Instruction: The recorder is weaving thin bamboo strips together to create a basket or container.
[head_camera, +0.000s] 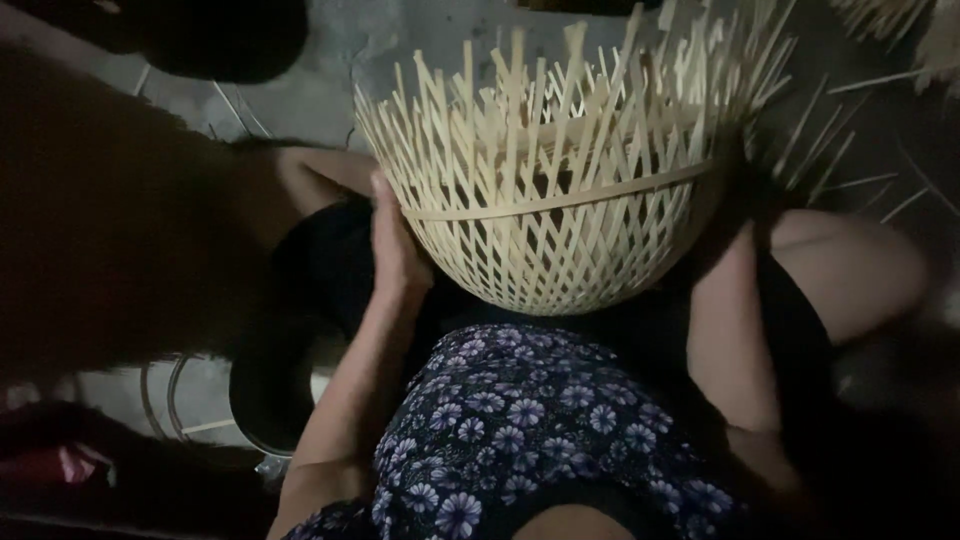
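Person wears a dark top (520, 430) printed all over with small pale lilac daisy-like flowers, each with a darker centre; it fills the frame from 6 to 5 o'clock. Dark shorts (330, 265) cover the upper legs at 9 and 3 o'clock, knees left bare. Both forearms are bare, no sleeves showing; left hand (395, 240) carries no ring, watch or glove that can be made out in the dim light.

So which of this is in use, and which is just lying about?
In use:
pale, half-woven bamboo-strip basket on the lap
left hand pressed against its side; right hand hidden behind it

Lying about:
loose bamboo strips on the floor
dark round tub
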